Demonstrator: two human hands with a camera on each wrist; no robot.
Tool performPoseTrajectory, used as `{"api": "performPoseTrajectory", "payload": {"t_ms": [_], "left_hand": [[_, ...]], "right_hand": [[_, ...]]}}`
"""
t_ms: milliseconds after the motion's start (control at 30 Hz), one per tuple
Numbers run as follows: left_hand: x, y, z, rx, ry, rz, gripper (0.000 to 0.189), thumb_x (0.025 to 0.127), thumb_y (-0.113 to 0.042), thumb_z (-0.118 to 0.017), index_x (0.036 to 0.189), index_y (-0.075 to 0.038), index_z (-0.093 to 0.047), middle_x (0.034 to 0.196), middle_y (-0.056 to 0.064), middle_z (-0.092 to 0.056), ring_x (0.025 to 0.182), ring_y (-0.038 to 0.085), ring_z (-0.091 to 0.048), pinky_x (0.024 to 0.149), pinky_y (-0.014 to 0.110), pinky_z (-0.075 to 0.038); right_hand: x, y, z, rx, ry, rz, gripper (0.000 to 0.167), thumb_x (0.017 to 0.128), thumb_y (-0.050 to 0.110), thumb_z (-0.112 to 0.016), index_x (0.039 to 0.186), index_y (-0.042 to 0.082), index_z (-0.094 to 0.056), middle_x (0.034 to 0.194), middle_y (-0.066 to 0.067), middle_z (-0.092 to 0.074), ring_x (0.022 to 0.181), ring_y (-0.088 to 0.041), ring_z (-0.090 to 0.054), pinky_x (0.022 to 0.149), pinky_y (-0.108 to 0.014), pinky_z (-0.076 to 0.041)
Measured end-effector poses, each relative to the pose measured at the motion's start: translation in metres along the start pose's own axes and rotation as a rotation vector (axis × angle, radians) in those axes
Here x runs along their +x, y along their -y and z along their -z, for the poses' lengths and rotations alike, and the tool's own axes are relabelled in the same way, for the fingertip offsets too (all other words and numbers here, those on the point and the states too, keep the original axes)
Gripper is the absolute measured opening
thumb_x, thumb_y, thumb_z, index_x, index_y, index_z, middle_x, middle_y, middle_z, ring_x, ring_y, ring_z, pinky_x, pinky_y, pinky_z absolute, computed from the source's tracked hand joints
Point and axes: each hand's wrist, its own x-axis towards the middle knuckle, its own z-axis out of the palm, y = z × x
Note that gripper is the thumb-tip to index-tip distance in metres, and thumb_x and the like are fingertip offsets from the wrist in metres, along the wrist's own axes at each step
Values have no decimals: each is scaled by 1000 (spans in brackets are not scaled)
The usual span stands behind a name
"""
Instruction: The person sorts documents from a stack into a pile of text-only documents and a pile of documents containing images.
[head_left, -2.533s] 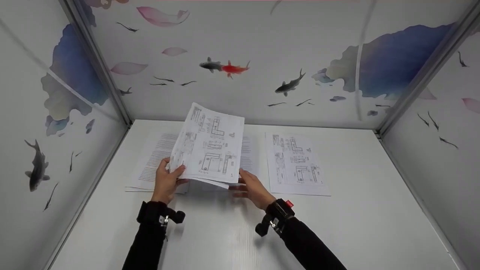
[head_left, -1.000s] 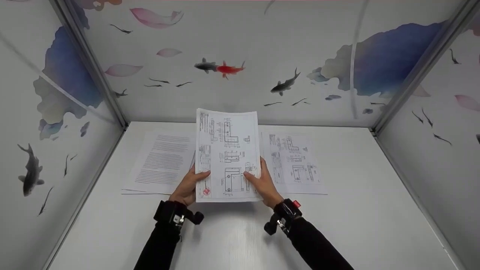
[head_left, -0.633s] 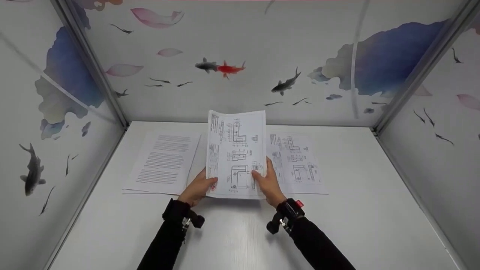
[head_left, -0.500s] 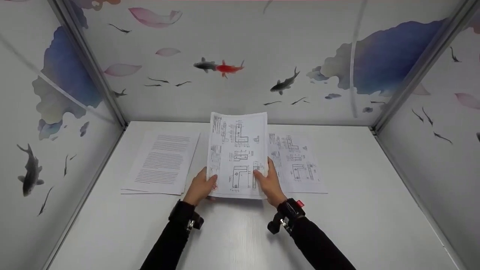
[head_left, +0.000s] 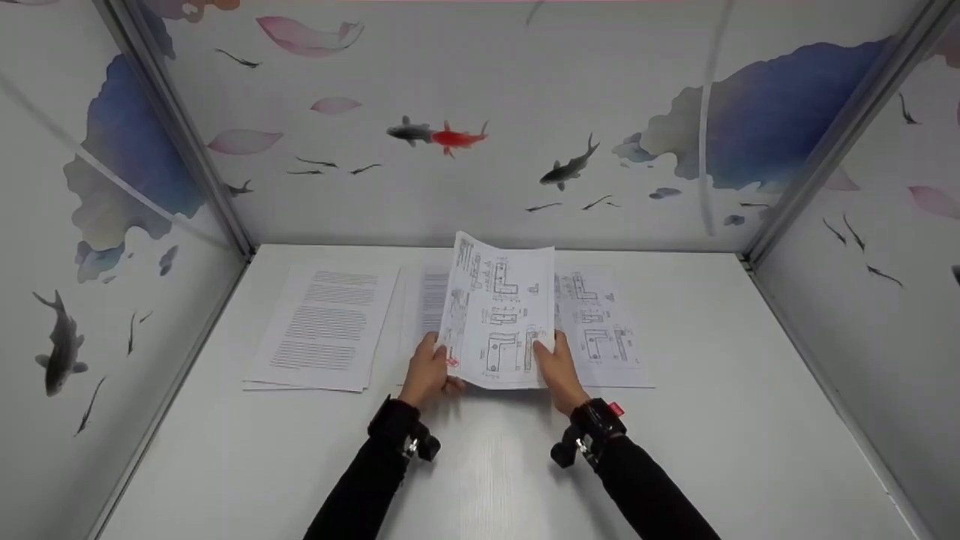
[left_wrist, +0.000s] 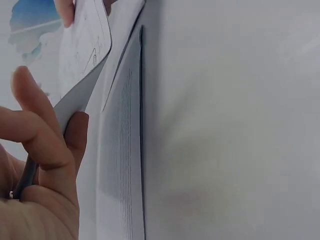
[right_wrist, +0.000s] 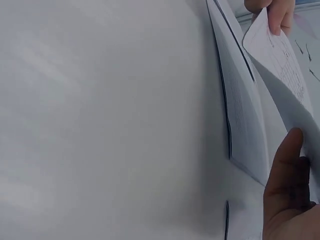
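In the head view, a few sheets with technical drawings (head_left: 504,300) are held up above the table, tilted and slightly curved. My left hand (head_left: 426,373) pinches their lower left edge, beside a small red stamp. On the lower right edge my right hand (head_left: 561,375) grips with the thumb over the front. The left wrist view shows my left fingers (left_wrist: 47,135) bent about the paper's edge. In the right wrist view my right hand (right_wrist: 287,185) lies against the underside of the sheet. How many sheets are held cannot be told.
A stack of text pages (head_left: 322,322) lies on the left of the white table (head_left: 480,465). Another text stack (head_left: 420,315) is partly hidden behind the held sheets. To the right lies a drawing stack (head_left: 611,337), partly covered. Printed panels (head_left: 480,195) wall the table.
Both hands have carried the drawing sheets from over the left and middle stacks rightward, and the sheets are lower now. Part of the middle text stack shows again; the right stack is more covered.
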Motion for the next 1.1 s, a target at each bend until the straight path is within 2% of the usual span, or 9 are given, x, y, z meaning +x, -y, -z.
{"api": "performPoseTrajectory", "payload": {"t_ms": [233, 467, 633, 867, 1000, 1100], "left_hand": [[10, -4, -25, -125, 65, 60, 34, 103, -2, -32, 135, -2, -41, 104, 20, -67, 62, 16, -68, 56, 26, -51], [16, -6, -58, -172, 102, 92, 44, 100, 3, -37, 143, -4, -38, 116, 18, -64, 77, 24, -73, 63, 29, -56], [15, -8, -78, -104, 106, 72, 42, 98, 3, -45, 139, 1, -45, 114, 21, -67, 73, 24, -74, 60, 28, -56], [15, -13, -98, -33, 105, 48, 37, 97, 2, -47, 134, 7, -49, 121, 26, -63, 70, 24, -74, 58, 27, -56], [15, -16, -109, 23, 105, 59, 29, 97, 2, -49, 124, 7, -54, 109, 24, -68, 68, 23, -73, 59, 29, -57], [16, -20, -117, 57, 95, 75, 27, 96, 1, -52, 122, 6, -55, 101, 22, -70, 64, 22, -73, 58, 30, -57]], "right_hand": [[7, -4, 31, -54, -33, -31, 43, 99, 10, -42, 141, 4, -41, 121, -16, -57, 88, -19, -61, 67, -29, -50], [19, -3, 75, -321, -148, 1, 43, 90, 8, -47, 131, -5, -53, 125, -21, -59, 108, -28, -54, 87, -33, -43], [22, 0, 104, -398, -178, -43, 44, 95, 10, -48, 135, -7, -52, 129, -25, -57, 114, -30, -53, 94, -38, -43], [23, 5, 129, -392, -190, -79, 46, 97, 11, -47, 140, -7, -46, 135, -26, -53, 117, -31, -52, 97, -39, -44], [21, 0, 138, -415, -210, -91, 45, 95, 10, -44, 136, -8, -49, 130, -25, -54, 110, -31, -51, 91, -38, -43], [20, 1, 145, -434, -217, -95, 47, 94, 9, -41, 137, -10, -46, 131, -27, -52, 111, -33, -50, 92, -41, -43]]}}
